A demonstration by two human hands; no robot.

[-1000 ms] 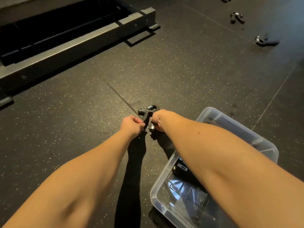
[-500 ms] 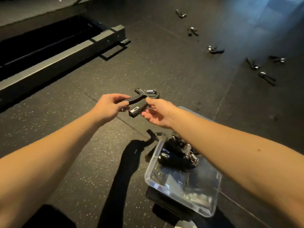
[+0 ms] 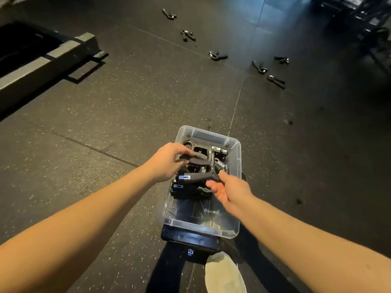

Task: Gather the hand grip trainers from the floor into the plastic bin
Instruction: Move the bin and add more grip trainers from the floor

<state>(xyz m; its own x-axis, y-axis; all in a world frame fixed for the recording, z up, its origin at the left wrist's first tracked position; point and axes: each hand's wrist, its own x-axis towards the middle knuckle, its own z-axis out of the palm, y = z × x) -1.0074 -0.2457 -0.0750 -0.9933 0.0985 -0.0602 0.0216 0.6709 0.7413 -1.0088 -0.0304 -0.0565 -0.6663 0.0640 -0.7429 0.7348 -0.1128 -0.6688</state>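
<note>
The left hand [image 3: 167,160] grips the upper handle of a grip trainer [image 3: 200,177] and the right hand [image 3: 231,190] pinches the lower, holding it over the pile [image 3: 186,190] in the clear plastic bin [image 3: 201,229]. Six loose trainers [image 3: 218,56] lie on the floor [image 3: 127,123] from 12 to 1 o'clock.
</note>
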